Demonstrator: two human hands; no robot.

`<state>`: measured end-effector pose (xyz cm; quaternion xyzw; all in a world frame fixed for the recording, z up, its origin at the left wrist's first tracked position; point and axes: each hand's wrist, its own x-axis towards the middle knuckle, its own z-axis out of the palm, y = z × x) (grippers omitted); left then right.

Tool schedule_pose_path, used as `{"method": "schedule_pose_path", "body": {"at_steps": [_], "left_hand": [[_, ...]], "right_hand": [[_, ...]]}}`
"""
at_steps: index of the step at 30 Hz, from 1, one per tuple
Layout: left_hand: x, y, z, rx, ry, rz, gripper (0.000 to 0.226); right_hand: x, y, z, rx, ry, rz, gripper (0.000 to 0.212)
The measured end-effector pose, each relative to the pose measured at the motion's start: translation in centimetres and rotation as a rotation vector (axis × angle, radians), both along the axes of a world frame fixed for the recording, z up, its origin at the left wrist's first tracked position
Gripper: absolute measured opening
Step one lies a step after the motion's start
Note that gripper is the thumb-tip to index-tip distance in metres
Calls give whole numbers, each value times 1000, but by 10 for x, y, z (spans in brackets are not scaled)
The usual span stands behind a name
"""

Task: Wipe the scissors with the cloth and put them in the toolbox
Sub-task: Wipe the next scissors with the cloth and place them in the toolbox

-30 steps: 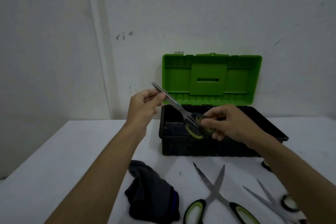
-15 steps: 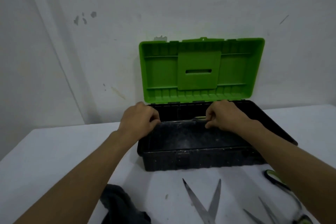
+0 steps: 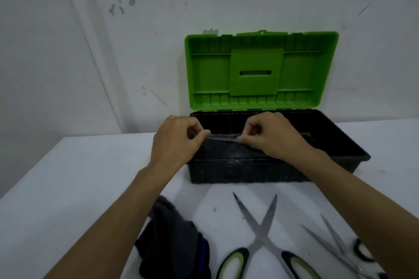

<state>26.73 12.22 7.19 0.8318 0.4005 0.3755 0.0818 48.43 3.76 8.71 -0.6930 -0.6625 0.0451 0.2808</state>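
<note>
Light: dim, cool, casting soft shadows under toolbox (image 3: pixel 249 172) toward 6 o'clock | Focus: slightly softening throughout | Distortion: wide-angle bending wall (image 3: pixel 90 52) lines at 9 o'clock

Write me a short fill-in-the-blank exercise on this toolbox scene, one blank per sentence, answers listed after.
1. The toolbox has a black base and a lid coloured ____.
2. The lid stands ____, leaning back towards the wall.
3. The left hand and right hand hold one pair of scissors over the ____.
4. The dark cloth lies on the table under the ____ forearm.

Answers: green; open; toolbox; left
</note>
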Motion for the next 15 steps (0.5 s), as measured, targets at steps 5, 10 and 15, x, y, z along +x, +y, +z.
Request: {"method": "schedule_pose_path", "body": {"at_steps": [5, 10, 15], "left_hand": [[-44, -42, -12, -108, -61, 41, 21], [-90, -67, -34, -242, -129, 73, 17], [-123, -91, -51, -314, -163, 89, 21]], "right_hand": [[-67, -37, -13, 33, 37, 120, 23], [-117, -53, -43, 50, 60, 164, 23], [-147, -66, -64, -291, 12, 217, 66]]}}
